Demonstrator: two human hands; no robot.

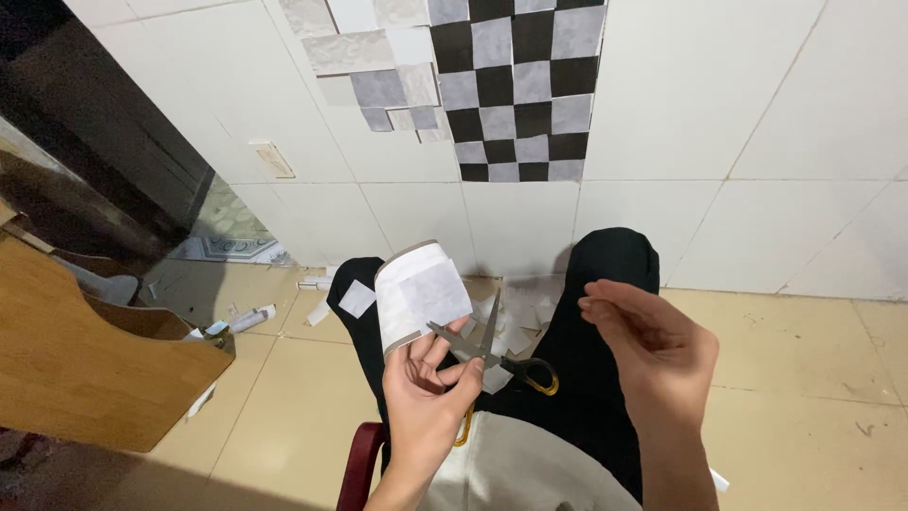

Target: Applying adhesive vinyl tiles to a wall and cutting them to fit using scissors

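Note:
My left hand (424, 397) holds a roll of pale grey and white adhesive sheet (416, 293) upright over my lap, and the same fingers pinch a pair of scissors (492, 358) with yellow-rimmed black handles. The blades of the scissors are slightly apart and point up to the left. My right hand (653, 350) hovers to the right of the scissors, palm turned toward me, fingers loosely curled, with nothing visible in it. My knees in black trousers (605, 274) point at the wall.
A checker of black and grey stick-on squares (515, 95) covers part of the white tiled wall ahead. Several cut paper scraps (515, 322) lie on the floor between my knees. A wooden board (85, 360) leans at the left, with small tubes (251, 317) beside it.

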